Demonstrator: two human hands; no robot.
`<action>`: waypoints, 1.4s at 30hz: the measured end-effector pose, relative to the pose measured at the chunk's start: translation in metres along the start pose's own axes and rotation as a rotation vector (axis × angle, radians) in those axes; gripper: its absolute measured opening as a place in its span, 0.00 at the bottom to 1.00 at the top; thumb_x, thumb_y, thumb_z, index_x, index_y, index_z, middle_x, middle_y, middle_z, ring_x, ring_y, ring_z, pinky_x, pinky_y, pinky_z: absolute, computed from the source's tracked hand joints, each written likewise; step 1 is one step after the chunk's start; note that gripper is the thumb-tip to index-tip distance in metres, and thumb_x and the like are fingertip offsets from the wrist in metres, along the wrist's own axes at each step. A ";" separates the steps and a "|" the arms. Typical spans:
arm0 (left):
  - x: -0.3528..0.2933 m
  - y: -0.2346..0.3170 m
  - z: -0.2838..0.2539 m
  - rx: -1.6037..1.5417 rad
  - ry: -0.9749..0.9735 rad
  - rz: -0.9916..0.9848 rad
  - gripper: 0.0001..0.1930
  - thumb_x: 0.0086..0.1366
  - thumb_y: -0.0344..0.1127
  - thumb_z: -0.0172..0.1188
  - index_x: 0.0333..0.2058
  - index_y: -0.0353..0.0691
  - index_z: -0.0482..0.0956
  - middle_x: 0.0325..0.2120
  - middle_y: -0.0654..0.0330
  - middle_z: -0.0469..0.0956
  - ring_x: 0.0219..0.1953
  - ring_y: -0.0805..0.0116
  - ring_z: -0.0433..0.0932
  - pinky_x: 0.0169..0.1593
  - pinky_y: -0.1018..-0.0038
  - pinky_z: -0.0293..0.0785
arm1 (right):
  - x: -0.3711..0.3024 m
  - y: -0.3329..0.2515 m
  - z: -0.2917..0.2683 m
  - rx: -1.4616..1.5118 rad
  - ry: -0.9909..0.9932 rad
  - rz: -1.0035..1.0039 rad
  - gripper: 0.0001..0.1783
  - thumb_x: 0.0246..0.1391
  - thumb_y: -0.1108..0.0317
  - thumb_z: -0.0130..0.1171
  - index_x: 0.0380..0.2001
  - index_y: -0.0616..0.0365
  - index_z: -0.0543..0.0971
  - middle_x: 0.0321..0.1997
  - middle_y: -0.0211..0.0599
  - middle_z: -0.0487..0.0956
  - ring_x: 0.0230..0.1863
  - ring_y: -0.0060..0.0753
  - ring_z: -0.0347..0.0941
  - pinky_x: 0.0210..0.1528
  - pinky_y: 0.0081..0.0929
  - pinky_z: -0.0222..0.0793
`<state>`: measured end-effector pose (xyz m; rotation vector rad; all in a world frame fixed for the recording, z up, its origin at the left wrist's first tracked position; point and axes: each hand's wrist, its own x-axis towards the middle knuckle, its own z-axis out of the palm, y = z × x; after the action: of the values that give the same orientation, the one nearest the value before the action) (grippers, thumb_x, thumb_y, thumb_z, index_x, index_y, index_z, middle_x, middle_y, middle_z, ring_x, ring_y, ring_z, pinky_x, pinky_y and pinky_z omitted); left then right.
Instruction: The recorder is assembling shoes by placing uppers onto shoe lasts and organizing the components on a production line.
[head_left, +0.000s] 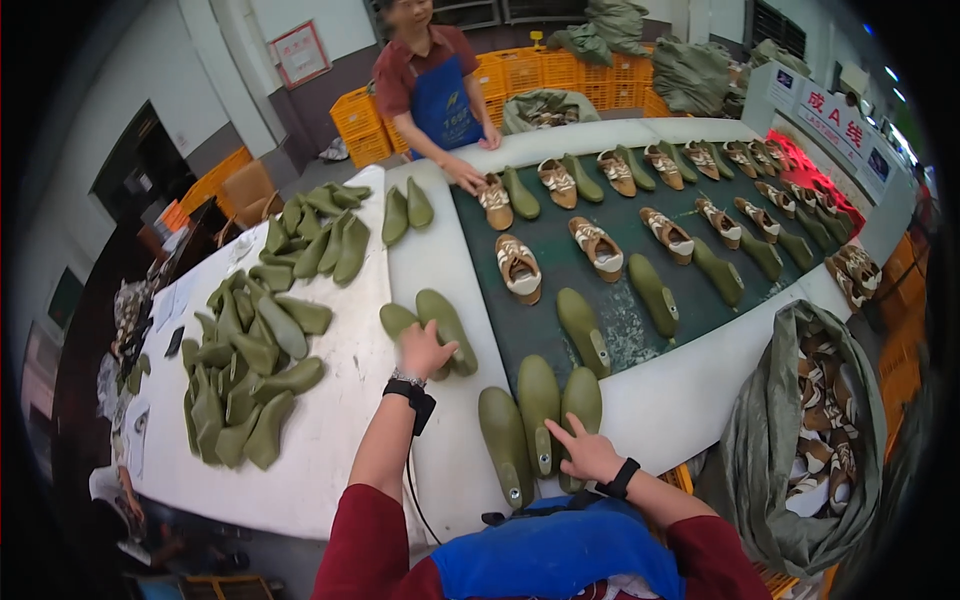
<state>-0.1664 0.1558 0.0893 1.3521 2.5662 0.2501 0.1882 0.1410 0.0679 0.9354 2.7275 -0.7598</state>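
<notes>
My left hand [424, 352] is closed over the heel end of a green shoe last [397, 318] on the white table. A second green last [446, 325] lies close against its right side. My right hand [588, 453] has its fingers spread over the heel of another last [582, 400], its fingertips reaching toward the middle last [538, 400] beside it. A third last [503, 440] lies to the left of these. Brown and white shoes [518, 268] and green lasts [582, 328] stand in rows on the dark green conveyor belt [620, 318].
Loose lasts [255, 350] are heaped on the white table [330, 420] at left. A co-worker [435, 85] across the belt touches a shoe [493, 203]. At right stands a grey sack [750, 450] of shoes. Orange crates [520, 70] line the back.
</notes>
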 end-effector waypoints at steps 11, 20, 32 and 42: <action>0.071 -0.027 0.065 -0.040 -0.180 -0.291 0.34 0.51 0.59 0.47 0.45 0.33 0.75 0.60 0.50 0.54 0.63 0.37 0.38 0.65 0.55 0.37 | 0.006 -0.007 -0.001 0.003 -0.030 0.023 0.47 0.41 0.62 0.58 0.64 0.38 0.48 0.63 0.59 0.53 0.32 0.53 0.76 0.31 0.41 0.73; 0.034 -0.018 0.053 -0.089 0.013 -0.131 0.29 0.52 0.54 0.48 0.35 0.29 0.79 0.44 0.49 0.71 0.56 0.54 0.60 0.64 0.52 0.30 | 0.009 -0.001 0.007 -0.004 0.020 0.020 0.47 0.40 0.62 0.59 0.64 0.39 0.48 0.63 0.58 0.54 0.32 0.51 0.76 0.31 0.40 0.73; -0.063 -0.016 0.039 0.210 0.128 0.131 0.28 0.53 0.54 0.56 0.44 0.36 0.76 0.50 0.51 0.69 0.58 0.43 0.57 0.61 0.52 0.47 | 0.006 -0.006 0.013 0.043 0.067 -0.020 0.45 0.39 0.62 0.59 0.62 0.41 0.53 0.62 0.58 0.55 0.39 0.56 0.74 0.40 0.43 0.71; -0.278 0.190 -0.196 -1.557 -0.108 1.759 0.13 0.61 0.35 0.53 0.39 0.31 0.74 0.35 0.50 0.74 0.38 0.50 0.73 0.43 0.61 0.69 | 0.016 0.018 0.017 0.009 0.080 -0.042 0.45 0.37 0.61 0.59 0.62 0.42 0.53 0.63 0.55 0.55 0.39 0.56 0.74 0.39 0.43 0.72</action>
<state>0.0806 0.0230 0.3601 1.8947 -0.1024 1.6626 0.1863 0.1532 0.0411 0.9321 2.8234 -0.7584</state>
